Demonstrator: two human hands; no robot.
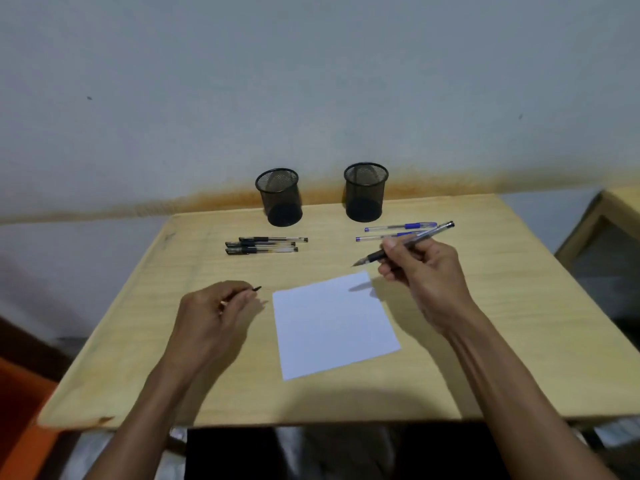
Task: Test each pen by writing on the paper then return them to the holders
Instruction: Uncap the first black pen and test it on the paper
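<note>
My right hand (420,268) grips an uncapped black pen (426,235), its tip hanging just above the far right corner of the white paper (334,323). My left hand (216,306) rests on the table left of the paper and pinches the pen's black cap (256,288). Three capped black pens (265,245) lie side by side in front of the left mesh holder (280,197). Two blue pens (398,230) lie in front of the right mesh holder (365,192). Both holders look empty.
The wooden table (138,341) stands against a grey wall. Another wooden piece of furniture (609,216) stands at the right. Orange material shows at the lower left beside the table.
</note>
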